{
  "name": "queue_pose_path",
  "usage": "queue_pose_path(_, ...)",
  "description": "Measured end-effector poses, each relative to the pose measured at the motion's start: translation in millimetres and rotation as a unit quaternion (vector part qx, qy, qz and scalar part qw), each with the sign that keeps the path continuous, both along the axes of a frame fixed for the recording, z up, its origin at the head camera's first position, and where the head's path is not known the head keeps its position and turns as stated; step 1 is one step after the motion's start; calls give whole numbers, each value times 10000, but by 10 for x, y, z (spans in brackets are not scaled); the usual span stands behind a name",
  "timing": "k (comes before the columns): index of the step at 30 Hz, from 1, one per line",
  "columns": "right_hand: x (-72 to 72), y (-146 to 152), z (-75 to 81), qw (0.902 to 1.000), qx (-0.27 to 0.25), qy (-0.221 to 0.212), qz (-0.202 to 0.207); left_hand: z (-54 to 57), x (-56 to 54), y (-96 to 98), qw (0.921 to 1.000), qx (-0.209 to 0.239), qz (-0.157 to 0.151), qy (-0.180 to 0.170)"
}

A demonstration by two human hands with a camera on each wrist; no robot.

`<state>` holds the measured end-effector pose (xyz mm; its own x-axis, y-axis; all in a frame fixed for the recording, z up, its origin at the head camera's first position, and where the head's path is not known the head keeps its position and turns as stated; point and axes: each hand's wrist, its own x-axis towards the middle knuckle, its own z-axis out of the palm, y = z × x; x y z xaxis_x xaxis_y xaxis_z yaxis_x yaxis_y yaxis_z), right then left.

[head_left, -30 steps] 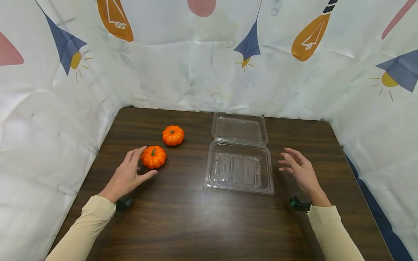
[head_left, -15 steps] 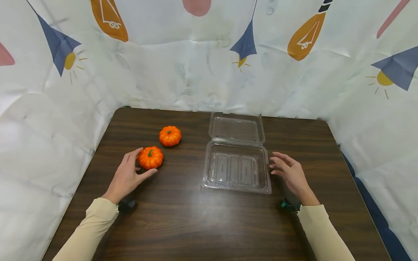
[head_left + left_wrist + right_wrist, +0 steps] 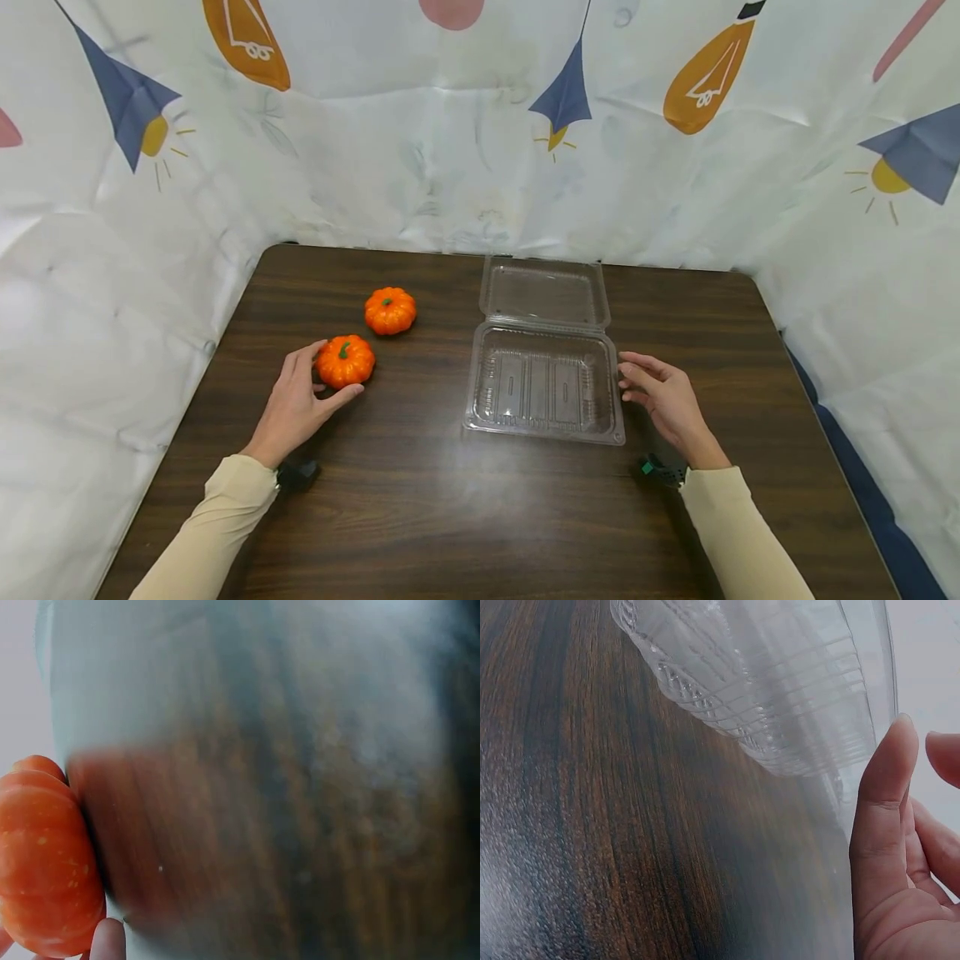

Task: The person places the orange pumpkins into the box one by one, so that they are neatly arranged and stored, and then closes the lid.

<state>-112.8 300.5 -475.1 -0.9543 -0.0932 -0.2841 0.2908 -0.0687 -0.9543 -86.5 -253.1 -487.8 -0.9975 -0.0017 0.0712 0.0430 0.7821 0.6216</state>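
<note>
On the left of the table, my left hand (image 3: 291,410) holds the nearer orange mini pumpkin (image 3: 346,362), its fingers along the left side and its thumb at the front. The left wrist view shows that pumpkin (image 3: 46,859) with a fingertip (image 3: 109,941) against its lower end. A second mini pumpkin (image 3: 390,311) lies just behind. Right of centre sits a clear plastic clamshell container (image 3: 543,429), its lid (image 3: 544,293) laid back. My right hand (image 3: 670,407) is at its right rim, with a gap between thumb and forefinger in the right wrist view.
Dark wood-grain tabletop (image 3: 420,500) extends between the hands and toward the front. A white patterned cloth (image 3: 420,167) hangs behind the table and along both sides. The container's lid reaches close to the back edge.
My right hand has moved left to the container's right rim. The left thumb has come in closer to the near pumpkin. Pumpkins and container stay in place, while the view has shifted slightly.
</note>
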Motion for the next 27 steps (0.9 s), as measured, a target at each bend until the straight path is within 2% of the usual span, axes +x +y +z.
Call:
queue_pose_path(9, -9, -33, 1, 10000, 12, -44, -3, 56, -8, 21, 10000, 79, 24, -48)
queue_pose_path(27, -4, -17, -51, 9991, -55, -125, 412, 35, -48, 54, 9999, 10, 101, -70)
